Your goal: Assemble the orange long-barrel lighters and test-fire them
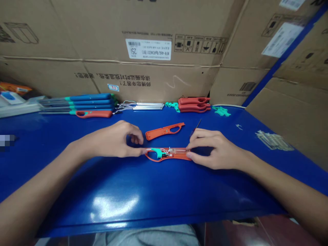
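An orange lighter half-shell (176, 155) lies open on the blue table (128, 191), with a teal trigger (156, 152) and white wires inside it. My left hand (115, 140) pinches the shell's left end at the trigger. At the other end, my right hand (215, 148) holds the shell between thumb and fingers, with a thin dark tool (197, 125) sticking up behind the fingers. A second orange half-shell (164, 131) lies loose just behind, untouched.
Along the back stand cardboard boxes (143, 58). Before them lie finished blue-and-teal lighters (87, 102), metal tubes with wires (146, 106), stacked orange shells (194, 104), loose teal triggers (221, 110) and a pile of small clear parts (273, 140) at the right.
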`<act>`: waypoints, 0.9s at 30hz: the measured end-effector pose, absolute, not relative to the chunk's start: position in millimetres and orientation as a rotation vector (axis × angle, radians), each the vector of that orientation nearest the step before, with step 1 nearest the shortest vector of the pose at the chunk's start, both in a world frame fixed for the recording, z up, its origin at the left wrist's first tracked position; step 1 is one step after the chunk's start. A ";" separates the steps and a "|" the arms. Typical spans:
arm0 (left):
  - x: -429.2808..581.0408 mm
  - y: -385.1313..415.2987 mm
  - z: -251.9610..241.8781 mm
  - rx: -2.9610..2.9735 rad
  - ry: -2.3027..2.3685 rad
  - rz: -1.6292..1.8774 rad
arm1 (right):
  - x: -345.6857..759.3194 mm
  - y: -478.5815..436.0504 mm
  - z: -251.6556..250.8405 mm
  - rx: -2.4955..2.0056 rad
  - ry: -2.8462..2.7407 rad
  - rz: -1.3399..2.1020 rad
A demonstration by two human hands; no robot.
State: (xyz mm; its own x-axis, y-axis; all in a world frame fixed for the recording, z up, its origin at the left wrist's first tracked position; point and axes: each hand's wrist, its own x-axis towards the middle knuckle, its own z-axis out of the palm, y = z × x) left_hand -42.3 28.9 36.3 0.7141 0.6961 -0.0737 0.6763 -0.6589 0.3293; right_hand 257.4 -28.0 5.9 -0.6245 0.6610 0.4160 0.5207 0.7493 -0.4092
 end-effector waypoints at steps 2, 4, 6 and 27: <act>-41.4 31.2 33.0 2.638 1.099 0.191 | 257.8 -27.1 4.8 -0.899 -2.384 0.320; -39.8 34.2 27.1 2.703 1.118 0.305 | 257.9 -26.2 4.2 -0.906 -2.383 0.301; -37.9 37.5 20.6 2.757 1.084 0.345 | 257.7 -25.8 4.4 -0.909 -2.388 0.288; -35.7 38.8 10.4 2.814 1.122 0.418 | 256.8 -29.6 8.0 -0.991 -2.514 0.397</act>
State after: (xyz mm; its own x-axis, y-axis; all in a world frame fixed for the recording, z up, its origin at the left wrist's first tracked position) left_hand -35.7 38.8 10.4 0.6938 0.6855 0.2205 0.6627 -0.7277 0.1769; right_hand 256.8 -29.6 8.0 -0.6645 0.6984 0.2661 0.5824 0.7070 -0.4012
